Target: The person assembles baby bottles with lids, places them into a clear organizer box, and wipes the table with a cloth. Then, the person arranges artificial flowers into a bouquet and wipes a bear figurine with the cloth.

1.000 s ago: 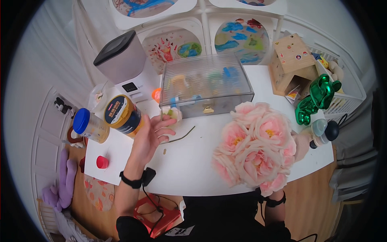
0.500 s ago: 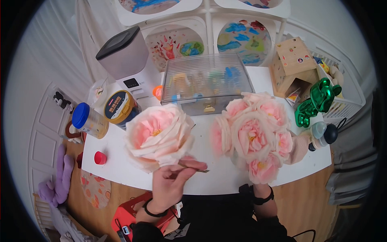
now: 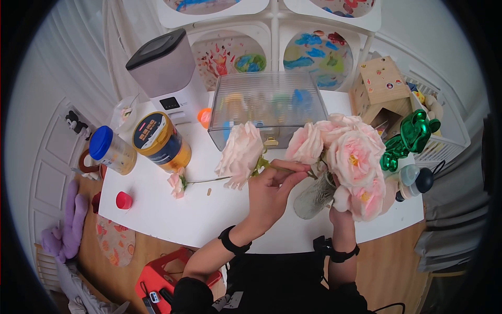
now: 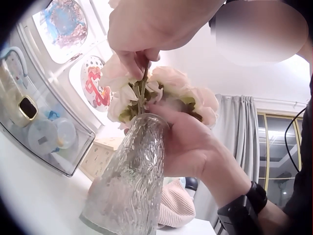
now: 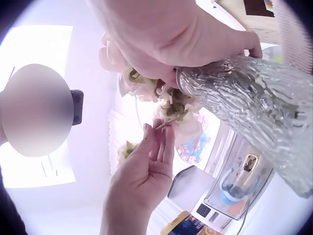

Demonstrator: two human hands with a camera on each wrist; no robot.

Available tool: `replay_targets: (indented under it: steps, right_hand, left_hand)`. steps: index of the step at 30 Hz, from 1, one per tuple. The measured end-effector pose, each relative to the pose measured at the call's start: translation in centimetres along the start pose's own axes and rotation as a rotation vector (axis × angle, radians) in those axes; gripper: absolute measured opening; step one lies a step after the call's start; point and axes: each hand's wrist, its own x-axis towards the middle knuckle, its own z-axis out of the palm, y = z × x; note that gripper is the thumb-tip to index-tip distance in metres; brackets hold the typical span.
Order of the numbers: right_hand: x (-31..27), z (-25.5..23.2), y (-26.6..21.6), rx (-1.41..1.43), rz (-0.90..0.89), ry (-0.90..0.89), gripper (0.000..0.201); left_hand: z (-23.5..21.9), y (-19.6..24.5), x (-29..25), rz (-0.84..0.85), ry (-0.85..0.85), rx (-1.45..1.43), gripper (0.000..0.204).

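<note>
My left hand pinches the stem of a large pale pink rose close over the mouth of a textured clear glass vase. The rose's bloom shows beyond the back of that hand, to the left. My right hand grips the vase near its rim, and the vase is tilted in the head view. Several pink roses stand out of the vase, partly covering the right hand. In the left wrist view the stem runs from the pinching fingertips down to the rim.
A small pink flower with a long thin stem lies on the white table. Behind are a clear lidded box, a gold-and-blue tub, a blue-lidded jar and a red cup. A green shiny figurine and wooden house stand right.
My left hand, earlier without the large rose over the table's left side, took up that rose and brought it right to the vase. The vase now tilts into view as the bouquet leans right.
</note>
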Motion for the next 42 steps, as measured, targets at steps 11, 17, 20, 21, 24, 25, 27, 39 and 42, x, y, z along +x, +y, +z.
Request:
replay_targets:
  steps: [11, 17, 20, 21, 24, 25, 27, 39, 42]
  right_hand:
    - [-2.2, 1.9, -0.6, -0.405, -0.134, -0.081, 0.058]
    - [-2.4, 0.8, -0.6, -0.376, -0.153, -0.070, 0.058]
    - [-3.1, 1.0, -0.2, -0.362, -0.168, -0.056, 0.059]
    - [-3.8, 0.7, 0.0, -0.357, -0.172, -0.053, 0.059]
    - [-3.3, 1.6, 0.1, -0.340, -0.185, -0.044, 0.059]
    - [-4.0, 1.1, 0.2, -0.335, -0.189, -0.041, 0.059]
    - [-4.7, 0.9, 0.6, -0.325, -0.198, -0.039, 0.059]
    - [-6.7, 0.3, 1.5, -0.253, -0.244, -0.053, 0.061]
    - [-6.6, 0.4, 1.6, -0.238, -0.247, -0.053, 0.061]
  left_hand:
    - [1.4, -0.1, 0.1, 0.078, -0.054, -0.016, 0.015]
    - [1.0, -1.4, -0.5, 0.136, -0.052, 0.260, 0.015]
    - [1.3, -1.0, -1.2, 0.117, -0.010, 0.487, 0.018]
    - [1.5, -0.7, -1.5, 0.044, 0.029, 0.515, 0.018]
    - [0.9, 0.0, -1.7, -0.119, -0.025, 0.607, 0.020]
    - [0.7, 0.2, -1.8, -0.214, -0.114, 0.670, 0.023]
    - [0.5, -0.4, -2.2, -0.214, -0.095, 0.699, 0.025]
    - [-1.2, -0.5, -4.1, 0.100, -0.375, 0.693, 0.051]
    - [-2.6, 3.0, -3.1, -0.238, -0.490, 0.470, 0.050]
